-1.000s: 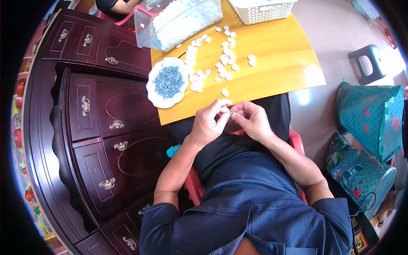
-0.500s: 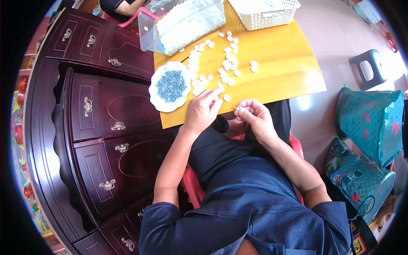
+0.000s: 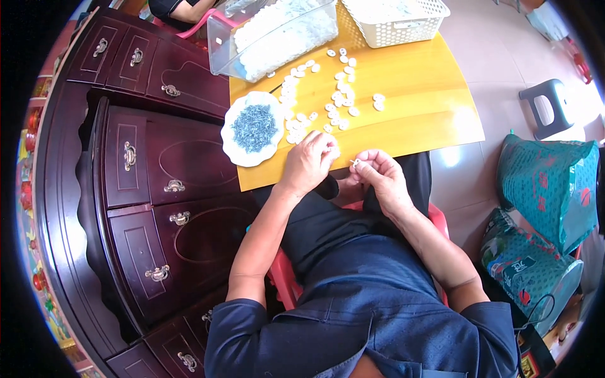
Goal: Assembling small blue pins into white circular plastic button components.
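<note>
My left hand (image 3: 309, 159) is at the front edge of the yellow table, its thumb and fingers pinched on a small white oval piece that they mostly cover. To its right, my right hand (image 3: 383, 176) holds a small white clip-like piece (image 3: 356, 162) between thumb and forefinger, just off the table edge. Several loose white oval pieces (image 3: 339, 99) with dark holes are scattered beyond my hands. Left of them stands a white scalloped dish (image 3: 234, 154) of thin, dark grey-blue pins (image 3: 254, 128).
A clear plastic bin (image 3: 220, 58) full of white pieces and a white perforated basket (image 3: 403, 39) stand at the far side of the table (image 3: 435, 94). A dark wooden cabinet (image 3: 157, 126) borders the left. Teal bags (image 3: 548, 189) and a grey stool (image 3: 548, 110) are at the right.
My left fingers have come right and slightly nearer, closing over the white oval piece that lay by the table edge. My right hand stays nearly still with its piece.
</note>
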Demonstrator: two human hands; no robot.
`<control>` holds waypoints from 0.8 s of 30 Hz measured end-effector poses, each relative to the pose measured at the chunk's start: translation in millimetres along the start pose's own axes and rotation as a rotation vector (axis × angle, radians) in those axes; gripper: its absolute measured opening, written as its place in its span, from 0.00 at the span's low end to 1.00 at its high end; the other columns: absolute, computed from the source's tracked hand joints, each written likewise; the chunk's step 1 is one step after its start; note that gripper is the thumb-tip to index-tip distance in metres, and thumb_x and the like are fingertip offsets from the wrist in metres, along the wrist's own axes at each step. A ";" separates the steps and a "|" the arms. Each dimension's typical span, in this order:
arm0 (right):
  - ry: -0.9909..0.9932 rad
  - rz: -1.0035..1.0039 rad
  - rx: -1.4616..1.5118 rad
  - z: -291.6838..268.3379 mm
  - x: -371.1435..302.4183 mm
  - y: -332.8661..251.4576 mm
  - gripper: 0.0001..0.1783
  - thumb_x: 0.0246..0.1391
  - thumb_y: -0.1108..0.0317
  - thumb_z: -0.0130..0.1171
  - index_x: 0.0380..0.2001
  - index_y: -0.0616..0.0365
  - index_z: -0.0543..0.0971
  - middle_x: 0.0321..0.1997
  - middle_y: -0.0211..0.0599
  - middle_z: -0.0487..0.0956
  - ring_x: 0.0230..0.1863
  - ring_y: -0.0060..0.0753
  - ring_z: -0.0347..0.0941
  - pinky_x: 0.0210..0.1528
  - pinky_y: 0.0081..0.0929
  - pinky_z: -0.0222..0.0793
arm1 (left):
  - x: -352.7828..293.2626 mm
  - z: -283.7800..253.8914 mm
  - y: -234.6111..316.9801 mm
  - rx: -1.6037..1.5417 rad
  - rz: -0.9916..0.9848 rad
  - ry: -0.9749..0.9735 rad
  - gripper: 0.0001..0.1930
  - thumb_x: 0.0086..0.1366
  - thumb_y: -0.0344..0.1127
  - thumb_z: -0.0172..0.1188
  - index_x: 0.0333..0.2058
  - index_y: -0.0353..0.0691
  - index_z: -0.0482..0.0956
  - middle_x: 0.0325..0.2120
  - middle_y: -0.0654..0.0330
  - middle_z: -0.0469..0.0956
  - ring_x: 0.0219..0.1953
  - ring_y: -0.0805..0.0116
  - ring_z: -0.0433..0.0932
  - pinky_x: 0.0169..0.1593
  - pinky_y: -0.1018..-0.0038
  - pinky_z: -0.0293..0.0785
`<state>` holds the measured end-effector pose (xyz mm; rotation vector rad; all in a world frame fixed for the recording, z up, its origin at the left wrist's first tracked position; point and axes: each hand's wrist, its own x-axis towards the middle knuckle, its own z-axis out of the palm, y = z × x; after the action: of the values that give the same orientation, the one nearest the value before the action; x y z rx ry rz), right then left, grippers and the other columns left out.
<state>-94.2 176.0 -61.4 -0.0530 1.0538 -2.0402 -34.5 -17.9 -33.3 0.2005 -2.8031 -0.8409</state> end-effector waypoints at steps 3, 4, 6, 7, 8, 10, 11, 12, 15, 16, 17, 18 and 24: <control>0.005 -0.005 0.002 -0.1 -0.1 0.3 0.05 0.64 0.75 0.60 0.42 0.62 0.78 0.36 0.32 0.83 0.36 0.20 0.78 0.41 0.18 0.74 | -1.2 -1.1 0.9 -0.019 -0.034 -0.015 0.07 0.64 0.33 0.63 0.36 0.38 0.75 0.30 0.55 0.77 0.33 0.55 0.81 0.38 0.63 0.78; 0.004 -0.006 0.000 0.2 -0.5 -0.3 0.05 0.64 0.75 0.60 0.42 0.62 0.78 0.36 0.32 0.83 0.36 0.20 0.78 0.41 0.18 0.74 | -1.7 -1.3 1.5 0.000 -0.031 -0.019 0.07 0.65 0.33 0.63 0.36 0.38 0.74 0.29 0.55 0.76 0.33 0.54 0.81 0.38 0.63 0.78; 0.021 0.008 -0.012 0.8 -1.5 -1.7 0.05 0.64 0.74 0.60 0.42 0.62 0.78 0.37 0.33 0.83 0.36 0.20 0.78 0.42 0.19 0.75 | -3.5 -0.1 1.7 0.025 0.003 0.007 0.08 0.65 0.33 0.62 0.35 0.38 0.73 0.29 0.54 0.76 0.32 0.54 0.81 0.37 0.63 0.77; 0.019 0.008 -0.014 0.5 -1.2 -1.3 0.05 0.64 0.74 0.60 0.42 0.62 0.78 0.37 0.33 0.83 0.36 0.20 0.78 0.42 0.19 0.75 | -4.4 0.6 1.2 0.050 0.036 0.030 0.08 0.65 0.33 0.62 0.35 0.37 0.72 0.29 0.54 0.76 0.32 0.54 0.80 0.37 0.63 0.77; 0.010 -0.004 -0.020 -0.2 -1.0 -0.4 0.06 0.65 0.74 0.59 0.43 0.61 0.77 0.37 0.33 0.83 0.36 0.20 0.78 0.41 0.18 0.74 | -5.8 1.3 0.5 0.051 0.034 0.033 0.08 0.65 0.33 0.62 0.35 0.37 0.72 0.29 0.54 0.76 0.32 0.54 0.80 0.37 0.63 0.77; -0.002 -0.015 -0.027 -0.6 -0.8 1.2 0.06 0.66 0.73 0.59 0.44 0.61 0.77 0.37 0.33 0.83 0.35 0.20 0.78 0.41 0.17 0.74 | -8.7 2.1 -1.1 0.060 0.061 0.056 0.07 0.65 0.33 0.62 0.35 0.37 0.73 0.29 0.54 0.76 0.31 0.55 0.80 0.36 0.63 0.76; 0.004 -0.023 -0.022 -0.7 -0.5 1.9 0.06 0.66 0.74 0.59 0.44 0.61 0.77 0.36 0.33 0.83 0.35 0.21 0.78 0.41 0.18 0.74 | -9.5 1.4 -1.3 0.060 0.060 0.058 0.07 0.65 0.33 0.62 0.35 0.37 0.73 0.29 0.54 0.76 0.31 0.55 0.80 0.36 0.63 0.76; 0.009 -0.031 -0.016 -0.6 -0.3 2.3 0.06 0.65 0.74 0.59 0.44 0.62 0.77 0.36 0.34 0.83 0.35 0.21 0.78 0.41 0.18 0.74 | -10.7 0.2 -1.8 0.007 0.052 0.054 0.06 0.66 0.32 0.61 0.37 0.38 0.74 0.30 0.53 0.77 0.32 0.53 0.80 0.36 0.61 0.76; 0.003 -0.020 -0.003 -1.0 0.0 2.0 0.06 0.65 0.75 0.58 0.44 0.62 0.77 0.36 0.34 0.82 0.35 0.21 0.78 0.41 0.18 0.74 | -13.7 -5.9 -0.1 -0.044 0.021 0.029 0.06 0.66 0.30 0.60 0.40 0.38 0.75 0.30 0.52 0.77 0.32 0.53 0.80 0.36 0.62 0.76; 0.003 -0.019 -0.004 -1.5 -0.4 1.8 0.06 0.65 0.75 0.58 0.44 0.62 0.77 0.36 0.34 0.82 0.35 0.21 0.78 0.41 0.18 0.74 | -15.0 -7.7 0.7 -0.043 0.000 0.007 0.07 0.66 0.29 0.60 0.42 0.37 0.76 0.29 0.52 0.77 0.31 0.55 0.80 0.35 0.63 0.77; -0.003 -0.024 -0.003 -1.5 -0.7 1.6 0.06 0.66 0.75 0.58 0.44 0.62 0.77 0.36 0.33 0.82 0.36 0.21 0.78 0.42 0.18 0.74 | -16.9 -8.8 0.2 -0.043 -0.001 0.009 0.07 0.66 0.29 0.60 0.42 0.37 0.76 0.29 0.52 0.77 0.31 0.55 0.80 0.35 0.63 0.77; -0.008 -0.028 -0.002 -1.6 -0.9 1.3 0.06 0.66 0.75 0.58 0.44 0.62 0.77 0.36 0.33 0.82 0.36 0.21 0.78 0.43 0.18 0.74 | -19.1 -9.5 -0.2 -0.146 -0.061 0.008 0.08 0.66 0.28 0.60 0.43 0.36 0.77 0.29 0.54 0.78 0.30 0.61 0.80 0.35 0.68 0.77; 0.085 -0.085 0.085 -3.9 2.6 2.6 0.05 0.64 0.74 0.59 0.42 0.60 0.78 0.38 0.33 0.82 0.39 0.20 0.78 0.46 0.19 0.74 | -33.2 -1.9 30.5 -0.899 -0.329 0.009 0.06 0.69 0.25 0.61 0.43 0.34 0.78 0.32 0.65 0.80 0.31 0.81 0.78 0.36 0.81 0.75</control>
<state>-95.7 175.9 -66.5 0.0334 1.0304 -2.1790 -3.9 12.6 -20.0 0.4992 -2.1206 -2.0340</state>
